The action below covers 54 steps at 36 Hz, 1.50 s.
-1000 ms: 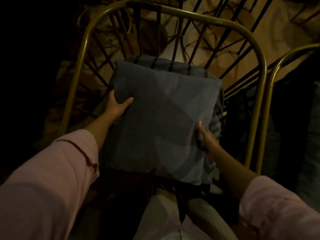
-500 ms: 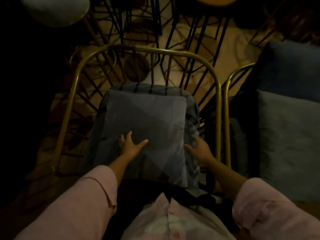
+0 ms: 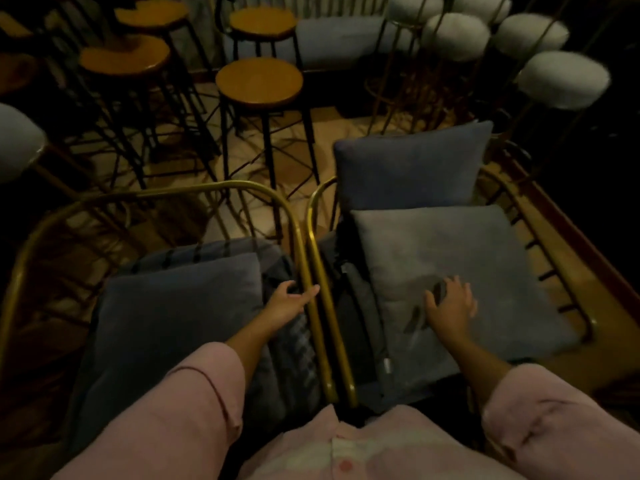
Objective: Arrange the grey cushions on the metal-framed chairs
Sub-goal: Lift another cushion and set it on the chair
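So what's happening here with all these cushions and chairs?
A person in pink sleeves is setting grey cushions on two brass-framed chairs standing side by side. The left hand rests at the left chair's frame, beside the cushion lying on its seat. The right hand lies flat, fingers spread, on the right chair's seat cushion; another cushion stands behind it as a backrest.

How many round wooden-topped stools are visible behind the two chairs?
5, perhaps more: nearest stool; one behind it; left stool; one behind that; one cut by the left edge. The dark top-left corner may hide others.
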### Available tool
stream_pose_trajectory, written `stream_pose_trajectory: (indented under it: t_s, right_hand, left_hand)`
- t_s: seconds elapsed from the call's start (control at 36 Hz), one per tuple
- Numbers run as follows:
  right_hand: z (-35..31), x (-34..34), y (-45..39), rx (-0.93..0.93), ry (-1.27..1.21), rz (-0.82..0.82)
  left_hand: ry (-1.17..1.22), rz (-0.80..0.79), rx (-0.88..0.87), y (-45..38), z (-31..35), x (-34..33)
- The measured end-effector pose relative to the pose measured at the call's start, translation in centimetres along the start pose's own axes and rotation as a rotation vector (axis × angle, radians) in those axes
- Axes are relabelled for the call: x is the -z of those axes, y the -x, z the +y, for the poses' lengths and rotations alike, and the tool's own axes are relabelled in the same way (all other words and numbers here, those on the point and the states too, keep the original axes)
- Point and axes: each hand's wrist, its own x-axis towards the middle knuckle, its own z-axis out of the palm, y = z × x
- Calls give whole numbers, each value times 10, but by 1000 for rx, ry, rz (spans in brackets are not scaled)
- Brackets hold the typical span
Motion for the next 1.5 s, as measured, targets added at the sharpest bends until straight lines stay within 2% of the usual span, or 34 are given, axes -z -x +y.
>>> stream_pose_trajectory:
  t_s: [0.14, 0.19, 0.33, 0.47, 0.61, 0.72, 0.89, 1.0, 1.22, 1.39, 1.5]
  right_hand:
    - [76, 49, -52, -25, 10, -93]
    - [87, 62, -66, -30, -6, -129]
    - [145, 92, -131, -158, -103, -215]
    - [167, 107, -177, -254, -339, -262]
    - [187, 99, -219, -327, -484, -297]
    - [185, 97, -246, -492, -566, -279]
    - [198, 89, -270, -561, -631, -449]
    - [192, 96, -267, -519, -686, -467]
    - [155, 118, -248, -381, -796, -533]
    - [82, 121, -237, -196, -899, -568]
    - [14, 110, -227, -98, -916, -644]
  left_hand:
    - [2, -7, 30, -8, 36, -93]
    - [19, 20, 48, -12, 43, -116]
    - [50, 89, 43, -32, 66, -193]
    - [131, 208, 66, -69, 65, -229]
    - [186, 243, 125, -105, 59, -239]
    - [147, 279, 120, -105, 71, -244]
    - [258, 389, 200, -107, 81, -250]
    - [339, 484, 196, -103, 88, -250]
    - [416, 526, 64, -72, 115, -212]
    - [492, 636, -36, -48, 141, -137]
    - [564, 619, -65, -26, 151, -69]
